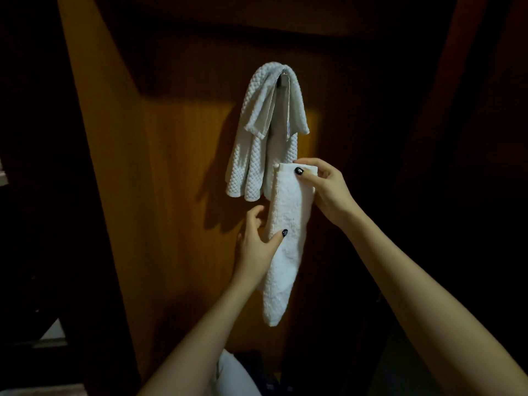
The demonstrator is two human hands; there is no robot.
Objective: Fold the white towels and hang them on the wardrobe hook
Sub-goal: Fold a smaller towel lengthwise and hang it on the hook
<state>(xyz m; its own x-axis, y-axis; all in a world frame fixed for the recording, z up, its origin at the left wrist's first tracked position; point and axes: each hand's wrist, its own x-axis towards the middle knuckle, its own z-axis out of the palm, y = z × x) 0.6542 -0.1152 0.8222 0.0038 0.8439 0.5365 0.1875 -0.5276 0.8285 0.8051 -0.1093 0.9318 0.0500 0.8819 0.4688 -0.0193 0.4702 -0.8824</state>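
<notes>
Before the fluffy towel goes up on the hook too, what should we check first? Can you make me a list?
1. Top grip: the right hand pinches the top edge of the fluffy towel: ok.
2. Lower grip: the left hand holds its middle, thumb on the front: ok.
3. Fold: it hangs as one narrow folded strip: ok.
4. First towel: the waffle towel is draped over the hook: ok.
5. Room on the hook for a second towel: cannot tell, it is mostly covered.
6. Height: the fluffy towel's top is well below the hook: not ok, lift it first.
</notes>
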